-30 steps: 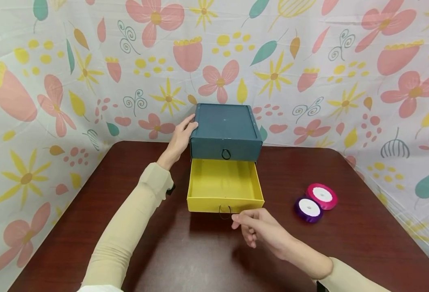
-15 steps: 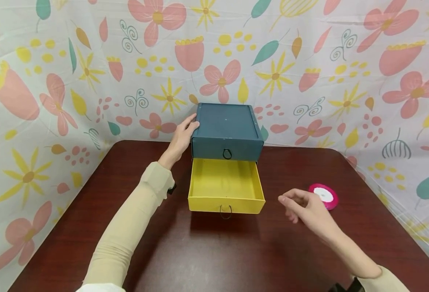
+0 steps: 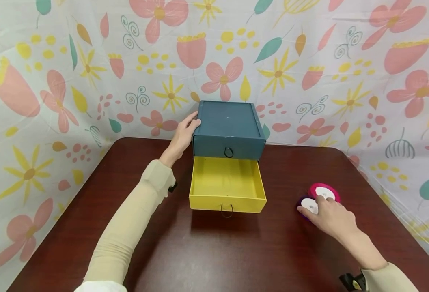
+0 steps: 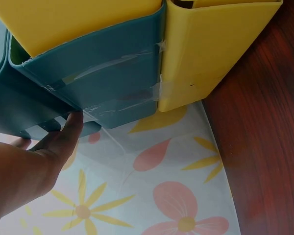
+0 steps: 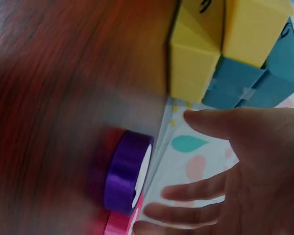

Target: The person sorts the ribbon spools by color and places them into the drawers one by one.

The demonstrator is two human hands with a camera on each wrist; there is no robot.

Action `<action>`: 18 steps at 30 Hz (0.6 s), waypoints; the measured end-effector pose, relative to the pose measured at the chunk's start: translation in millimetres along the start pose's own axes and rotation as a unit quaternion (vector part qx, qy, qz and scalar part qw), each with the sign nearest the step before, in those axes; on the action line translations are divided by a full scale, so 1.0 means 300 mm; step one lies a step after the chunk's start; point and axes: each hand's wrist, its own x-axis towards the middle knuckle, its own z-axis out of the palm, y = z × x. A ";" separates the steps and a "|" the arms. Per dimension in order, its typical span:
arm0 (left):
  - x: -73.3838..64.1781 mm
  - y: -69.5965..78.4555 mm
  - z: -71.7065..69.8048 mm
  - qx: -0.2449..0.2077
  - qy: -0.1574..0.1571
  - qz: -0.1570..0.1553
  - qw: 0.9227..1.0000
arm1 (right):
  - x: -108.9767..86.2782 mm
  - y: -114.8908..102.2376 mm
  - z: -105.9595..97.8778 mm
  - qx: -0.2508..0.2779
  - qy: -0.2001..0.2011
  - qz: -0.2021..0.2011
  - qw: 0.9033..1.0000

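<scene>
A small chest of stacked drawer boxes stands at the back of the table, its teal top box (image 3: pixel 232 117) uppermost. Below that, a yellow drawer (image 3: pixel 214 203) is pulled out, with nothing in it and a thin dark loop on its front. My left hand (image 3: pixel 180 136) rests against the chest's upper left side, fingers touching the teal wall in the left wrist view. To the right lie a purple ribbon spool (image 5: pixel 127 171) and a pink ribbon spool (image 5: pixel 118 223), side by side. My right hand (image 3: pixel 333 219) is over them, thumb and fingers spread apart around the purple one.
The dark red-brown table (image 3: pixel 214 259) carries the chest and spools. A flower-printed cloth (image 3: pixel 294 61) hangs behind and along both sides. In the left wrist view, a yellow bottom box (image 4: pixel 210 49) supports the teal casing, with clear tape across their joint.
My right hand has moved from beside the drawer's front loop rightward to the ribbon spools, its fingers spreading. My left hand stays on the chest, and the yellow drawer has not moved.
</scene>
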 end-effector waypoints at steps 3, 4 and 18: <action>0.000 -0.003 0.001 -0.002 0.000 -0.001 1.000 | 0.004 0.009 0.002 -0.014 -0.032 0.021 0.999; 0.000 -0.002 0.001 -0.001 0.001 0.000 1.000 | 0.007 0.012 0.001 -0.015 -0.042 0.027 0.999; 0.002 0.002 0.004 0.000 0.003 -0.008 1.000 | 0.056 0.050 0.048 0.008 -0.053 0.023 0.998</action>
